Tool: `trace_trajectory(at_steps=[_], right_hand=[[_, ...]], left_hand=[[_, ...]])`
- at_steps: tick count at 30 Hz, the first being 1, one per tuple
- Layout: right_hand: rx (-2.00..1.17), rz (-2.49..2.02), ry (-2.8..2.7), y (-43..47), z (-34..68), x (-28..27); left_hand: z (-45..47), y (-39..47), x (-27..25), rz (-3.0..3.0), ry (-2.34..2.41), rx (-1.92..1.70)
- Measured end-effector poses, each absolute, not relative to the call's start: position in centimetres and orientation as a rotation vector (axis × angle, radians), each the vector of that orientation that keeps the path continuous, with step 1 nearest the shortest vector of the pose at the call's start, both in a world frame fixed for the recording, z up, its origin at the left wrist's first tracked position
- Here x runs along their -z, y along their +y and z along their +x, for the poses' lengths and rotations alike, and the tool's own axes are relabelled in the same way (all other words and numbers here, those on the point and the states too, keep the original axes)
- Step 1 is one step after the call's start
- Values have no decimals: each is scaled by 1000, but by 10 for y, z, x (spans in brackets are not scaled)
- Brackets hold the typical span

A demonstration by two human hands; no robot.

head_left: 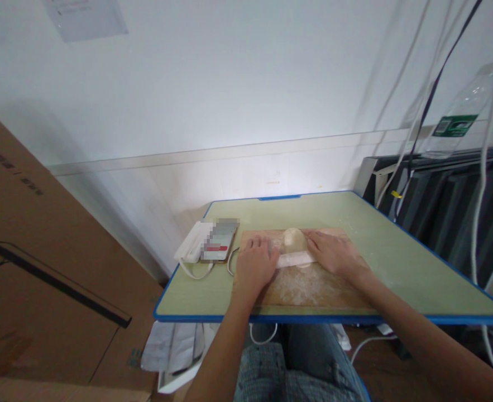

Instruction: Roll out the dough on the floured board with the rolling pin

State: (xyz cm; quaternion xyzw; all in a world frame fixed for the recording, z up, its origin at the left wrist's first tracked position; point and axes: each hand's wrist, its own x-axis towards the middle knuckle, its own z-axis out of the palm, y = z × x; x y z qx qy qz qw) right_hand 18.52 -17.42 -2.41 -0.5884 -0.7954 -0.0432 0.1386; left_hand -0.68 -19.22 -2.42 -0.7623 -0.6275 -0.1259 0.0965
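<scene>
A floured rolling pin (pixel 294 259) lies crosswise on a wooden board (pixel 313 293). Over its left end is my left hand (pixel 255 261), fingers bent down around it. My right hand (pixel 333 254) covers the other end, its fingers angled inward close to the dough. The round, flat piece of pale dough (pixel 295 240) sits under the pin, mostly showing on the far side, with a small edge on the near side. White flour is scattered over the board, thickest in front of the pin. Both ends of the pin are hidden by my hands.
Left of the board, a phone (pixel 219 248) and a white charger-like device (pixel 194 241) with a cable rest on the blue-edged table (pixel 413 268). Cardboard boxes (pixel 53 268) stand at left. A plastic bottle (pixel 459 117), dark panels (pixel 451 195) and hanging cables are at right.
</scene>
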Motion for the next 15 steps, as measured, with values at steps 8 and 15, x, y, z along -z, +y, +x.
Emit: trace_trajectory(at_steps=[8,15], right_hand=[[130,-1682,-2315,-176,185,28],[86,-1755,-2282,-168,183,24]], left_hand=[[-8,-195,27,-2209,-1849,400],[-8,-188,23,-2263,-1851,362]])
